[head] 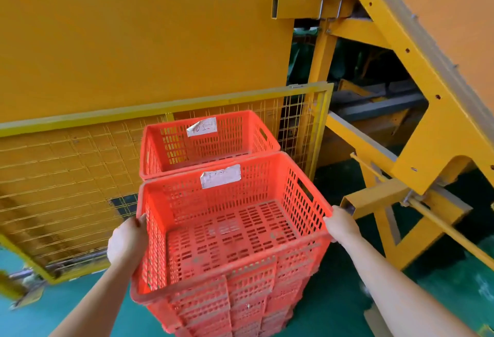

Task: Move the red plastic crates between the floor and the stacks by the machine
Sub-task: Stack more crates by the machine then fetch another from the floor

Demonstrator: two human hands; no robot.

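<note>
Red crate (230, 229), empty, tops the near stack (240, 304). Another red one, the far crate (208, 144), stands just behind it against the yellow mesh guard (80, 176) of the machine (133, 29). The left hand (128, 240) grips its left rim and the right hand (340, 225) its right rim, fingers curled over the edges. Whether it is being seated or taken off, I cannot tell. If it is coming off, the next move needs a level lift on both sides, clear of the crate beneath, then down to the green floor (66, 310).
</note>
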